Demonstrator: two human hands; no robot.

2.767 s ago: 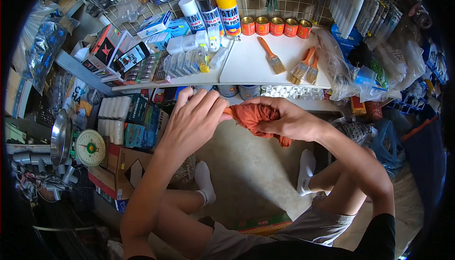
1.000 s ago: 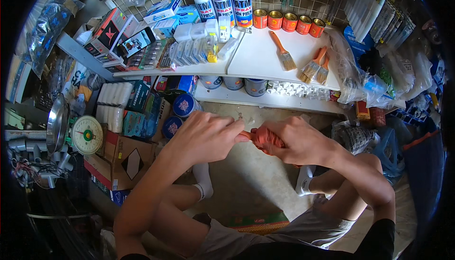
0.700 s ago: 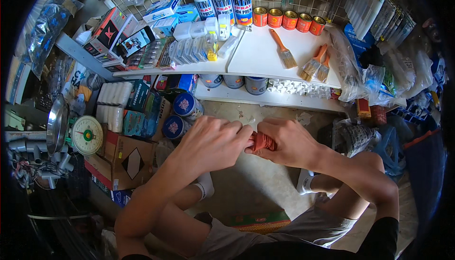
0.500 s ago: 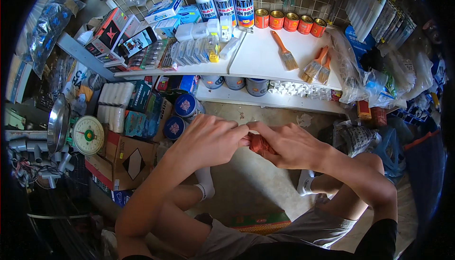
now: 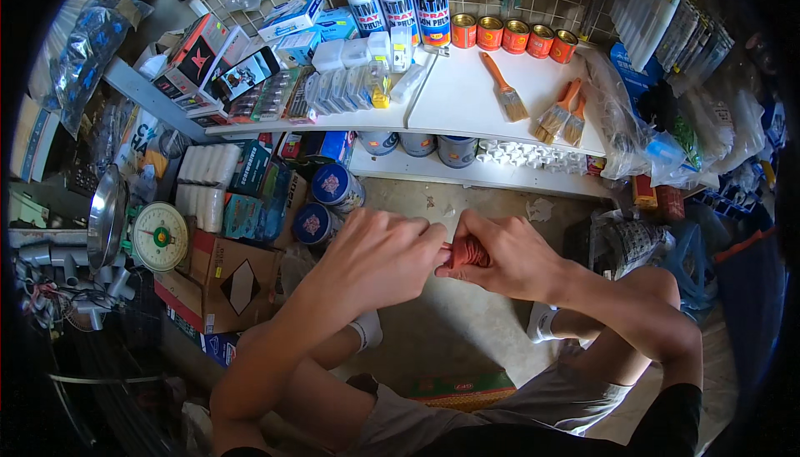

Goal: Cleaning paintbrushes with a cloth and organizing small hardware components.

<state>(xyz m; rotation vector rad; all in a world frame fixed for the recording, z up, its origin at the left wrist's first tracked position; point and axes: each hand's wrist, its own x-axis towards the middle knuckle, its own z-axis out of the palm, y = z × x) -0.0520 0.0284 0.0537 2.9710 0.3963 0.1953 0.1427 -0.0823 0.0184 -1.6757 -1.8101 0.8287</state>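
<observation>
Orange-red cloth (image 5: 471, 250), bunched small inside the right hand (image 5: 521, 259), with thumb below, forefinger above and a few folds showing between. Firmly clenched by the right grip. Lies straight to the right of the left hand (image 5: 379, 253), at about the same level, and far nearer the right palm. Most of the bundle hidden there, so long axis hard to read; appears to run roughly across, from one hand towards the other. On the left, knuckles up and fingers curled in towards the cloth's near end; cannot tell whether pinching fabric, something inside it, or nothing in that left grip

Held between the spread knees, above a grey floor (image 5: 442, 315). Below, near the shorts, a green and red box (image 5: 458, 387). To the left, two blue-lidded tubs (image 5: 335, 185), a cardboard box (image 5: 243, 286) and a dial scale (image 5: 160, 237). Farther out, across from both hands, a white bench (image 5: 454, 94), with one paintbrush (image 5: 504, 88) lying alone and two overlapping paintbrushes (image 5: 552, 122) to its right. Behind these, a row of small red tins (image 5: 515, 39), just beside three spray cans (image 5: 399, 9)
</observation>
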